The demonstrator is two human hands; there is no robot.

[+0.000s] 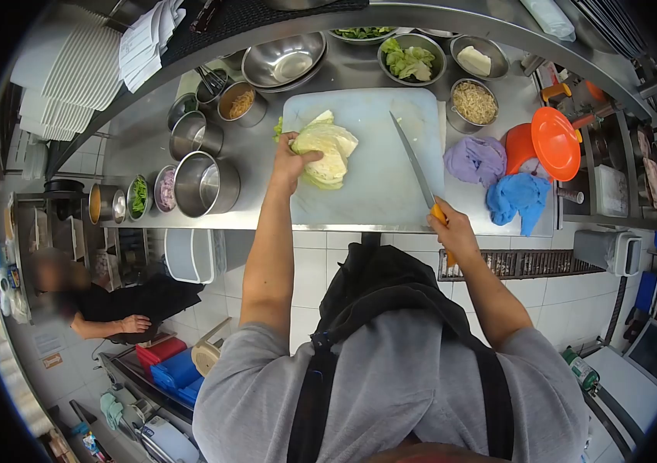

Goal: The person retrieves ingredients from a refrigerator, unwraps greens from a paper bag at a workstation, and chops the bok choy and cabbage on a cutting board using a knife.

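A pale green cabbage piece [327, 150] lies on the left half of the white cutting board [375, 202]. My left hand [291, 163] grips its left side, thumb across the top. At the board's lower right corner, my right hand [456, 231] is closed round the orange handle of a long knife [415, 163]. The blade slants up and left over the board, apart from the cabbage, with its tip near the board's upper right. A few small pale scraps lie around the blade.
Metal pots [207, 184] and small tubs line the counter's left. Bowls with lettuce [409, 60] and shredded food [473, 103] stand behind. Purple [476, 160] and blue cloths [519, 202] lie right, beside an orange container [555, 144]. Another person [132, 309] is at far left.
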